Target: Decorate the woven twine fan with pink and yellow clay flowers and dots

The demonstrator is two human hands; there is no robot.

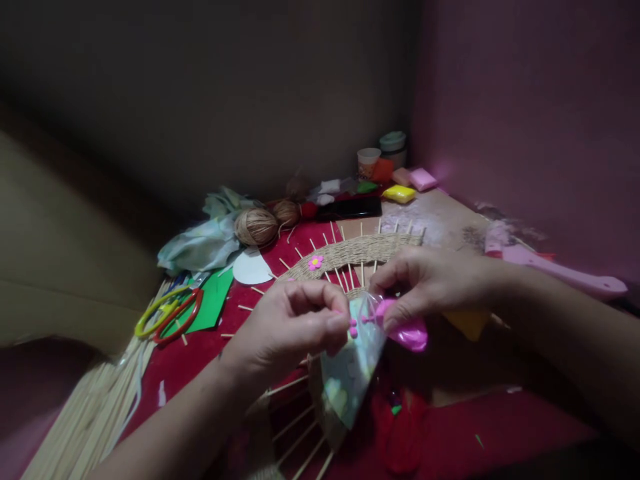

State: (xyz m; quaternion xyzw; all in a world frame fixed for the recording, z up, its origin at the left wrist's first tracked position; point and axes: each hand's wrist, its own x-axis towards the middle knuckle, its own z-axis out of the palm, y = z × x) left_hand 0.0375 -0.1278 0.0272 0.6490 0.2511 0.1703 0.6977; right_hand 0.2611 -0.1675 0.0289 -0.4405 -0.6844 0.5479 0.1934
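Near left: bundle of sticks [95, 400], flat on the red cloth [200, 360]. Just right of it: scissors [167, 313] with yellow and red handles, partly over a green sheet [213, 300]. Farther back: white disc [251, 268] and ball of twine [256, 227].

Centre: left hand [295, 323], fingers pressed together, pinches the upper edge of the plastic bag [353, 363]. Plastic bag: held in the air between both hands, above the near part of the woven piece [350, 250].

Woven piece: weave closed along the far arc only, spokes bare toward the near side, one pink flower [315, 262] seated on the weave. Judged part finished.

Right of centre: right hand [430, 283], thumb and fingers closed, pinches a pink lump [407, 330] at the bag's mouth.

Far right: pink tool [565, 275], well apart from both hands.
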